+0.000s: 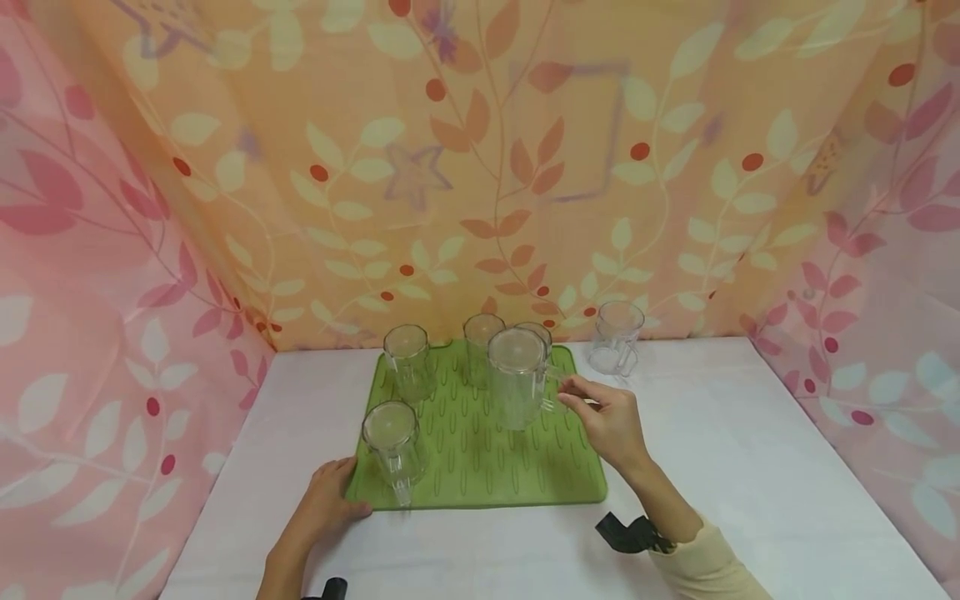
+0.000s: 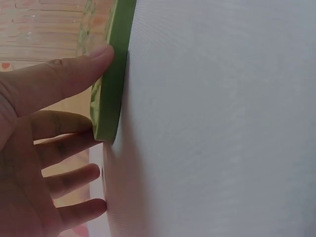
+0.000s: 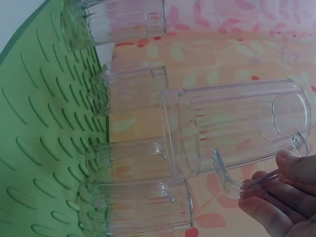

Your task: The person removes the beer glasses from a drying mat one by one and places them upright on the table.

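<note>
My right hand [image 1: 606,417] pinches the handle of a clear ribbed mug [image 1: 516,375] over the right half of a green drying mat [image 1: 480,475]. In the right wrist view, a gap shows between this held mug [image 3: 237,128] and the mat [image 3: 39,113]. My left hand [image 1: 322,500] is at the mat's front left corner. There the thumb touches the front edge, the index finger lies at the side, and the other fingers are loosely extended. Close to that hand, a clear mug [image 1: 393,446] stands on the mat with its handle toward the front.
More clear mugs stand along the mat's back: one at the left [image 1: 408,367], one mid-back [image 1: 482,354], and another [image 1: 534,333] partly hidden behind the held mug. Off the mat, a clear mug [image 1: 617,337] stands on the white table [image 1: 712,467] at back right. Patterned curtains [image 1: 480,167] enclose the table.
</note>
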Demonstrator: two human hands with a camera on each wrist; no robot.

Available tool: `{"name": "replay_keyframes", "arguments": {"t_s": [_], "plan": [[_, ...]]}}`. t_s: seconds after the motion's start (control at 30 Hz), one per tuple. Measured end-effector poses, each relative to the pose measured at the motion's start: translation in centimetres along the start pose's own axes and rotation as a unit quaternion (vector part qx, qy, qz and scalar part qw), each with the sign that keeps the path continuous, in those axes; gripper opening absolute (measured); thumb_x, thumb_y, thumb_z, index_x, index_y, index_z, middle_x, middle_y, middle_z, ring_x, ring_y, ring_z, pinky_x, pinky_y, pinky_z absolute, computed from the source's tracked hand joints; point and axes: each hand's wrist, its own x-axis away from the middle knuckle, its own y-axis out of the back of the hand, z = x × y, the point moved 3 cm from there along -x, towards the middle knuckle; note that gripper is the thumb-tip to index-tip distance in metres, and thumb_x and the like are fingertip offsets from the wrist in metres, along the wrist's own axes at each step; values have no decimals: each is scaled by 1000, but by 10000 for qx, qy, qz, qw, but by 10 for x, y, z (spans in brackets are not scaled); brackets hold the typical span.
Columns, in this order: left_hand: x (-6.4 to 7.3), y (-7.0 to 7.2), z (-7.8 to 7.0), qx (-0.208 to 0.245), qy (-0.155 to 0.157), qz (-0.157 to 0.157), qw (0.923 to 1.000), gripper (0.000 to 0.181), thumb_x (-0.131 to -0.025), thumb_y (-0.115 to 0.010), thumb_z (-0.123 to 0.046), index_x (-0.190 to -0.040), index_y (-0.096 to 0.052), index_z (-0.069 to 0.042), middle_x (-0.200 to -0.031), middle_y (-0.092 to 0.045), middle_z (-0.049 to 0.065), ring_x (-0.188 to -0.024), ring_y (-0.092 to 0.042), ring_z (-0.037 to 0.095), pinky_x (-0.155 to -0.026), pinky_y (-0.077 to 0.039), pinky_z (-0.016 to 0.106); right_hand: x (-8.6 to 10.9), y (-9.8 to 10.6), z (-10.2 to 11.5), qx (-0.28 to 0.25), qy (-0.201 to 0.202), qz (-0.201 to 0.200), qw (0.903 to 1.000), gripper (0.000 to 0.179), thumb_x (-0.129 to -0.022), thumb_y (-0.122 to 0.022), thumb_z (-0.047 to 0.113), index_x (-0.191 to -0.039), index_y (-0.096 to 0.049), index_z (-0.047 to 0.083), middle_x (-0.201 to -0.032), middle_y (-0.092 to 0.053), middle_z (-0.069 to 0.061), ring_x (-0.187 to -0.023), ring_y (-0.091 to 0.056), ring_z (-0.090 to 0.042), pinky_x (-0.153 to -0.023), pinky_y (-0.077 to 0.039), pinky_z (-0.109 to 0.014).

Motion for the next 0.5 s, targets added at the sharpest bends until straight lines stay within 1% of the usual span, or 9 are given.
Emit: {"name": "replay_keyframes", "arguments": {"t_s": [0.03, 0.13, 0.27, 0.37, 0.5], "plan": [[1, 0, 0, -8, 14, 6, 10000, 86, -70, -85, -17, -138, -43, 13, -140, -46, 33, -134, -33, 53, -110, -30, 66, 0, 0, 0, -3, -21, 19, 10000, 16, -79, -74, -5, -95, -75, -3, -85, -75, -14, -78, -73, -16, -66, -54, -8], [3, 0, -2, -8, 68, 32, 10000, 84, -70, -84, -16, -138, -43, 13, -140, -45, 34, -134, -34, 53, -110, -30, 66, 0, 1, 1, -6, 12, 31, 10000, 16, -79, -74, -6, -95, -75, -4, -84, -75, -14, -78, -73, -14, -67, -54, -8], [3, 2, -4, -6, 71, 41, 10000, 84, -70, -85, -16, -138, -44, 12, -140, -46, 34, -134, -34, 53, -110, -30, 66, -3, 3, 2, 71, 314, -90, 9994, 14, -77, -75, -7, -91, -75, -5, -81, -75, -12, -77, -70, -5, -65, -54, -7], [3, 3, -4, -10, 36, 27, 10000, 84, -69, -85, -16, -137, -45, 12, -139, -46, 33, -134, -35, 53, -110, -30, 65, -7, 4, 2, 205, 531, -149, 9983, 14, -75, -76, -9, -88, -75, -4, -79, -75, -11, -75, -70, -6, -63, -54, -7], [3, 3, -3, 2, 23, 12, 10000, 83, -69, -85, -15, -137, -45, 12, -139, -47, 33, -134, -36, 53, -110, -31, 65, -11, 5, 4, 404, 774, -116, 9961, 17, -73, -77, -9, -88, -75, -2, -79, -75, -10, -73, -71, -11, -63, -53, -7]]}}
